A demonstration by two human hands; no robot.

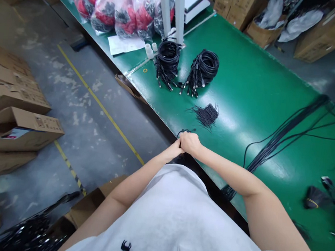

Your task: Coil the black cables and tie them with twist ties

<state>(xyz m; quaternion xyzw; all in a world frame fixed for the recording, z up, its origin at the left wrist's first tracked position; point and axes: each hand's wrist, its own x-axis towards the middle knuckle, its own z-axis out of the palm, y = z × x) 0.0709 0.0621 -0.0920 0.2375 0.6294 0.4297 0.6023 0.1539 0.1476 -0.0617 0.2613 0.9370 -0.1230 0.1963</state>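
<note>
Close to my body, at the near edge of the green table, my left hand (176, 149) and my right hand (191, 143) are closed together. A bit of black cable (181, 133) shows just beyond the fingers, and both hands seem to grip it; most of it is hidden. A small pile of short black ties (207, 114) lies a little past my right hand. Farther off sit two bundles of coiled black cables, one on the left (167, 57) and one on the right (207, 65), with metal plugs at their ends.
Long black cables (269, 147) stretch across the green table (250, 90) at the right. Bagged red and black goods (127, 18) stand at the far left, by a white post (179, 14). Cardboard boxes (30, 130) stand on the floor at the left.
</note>
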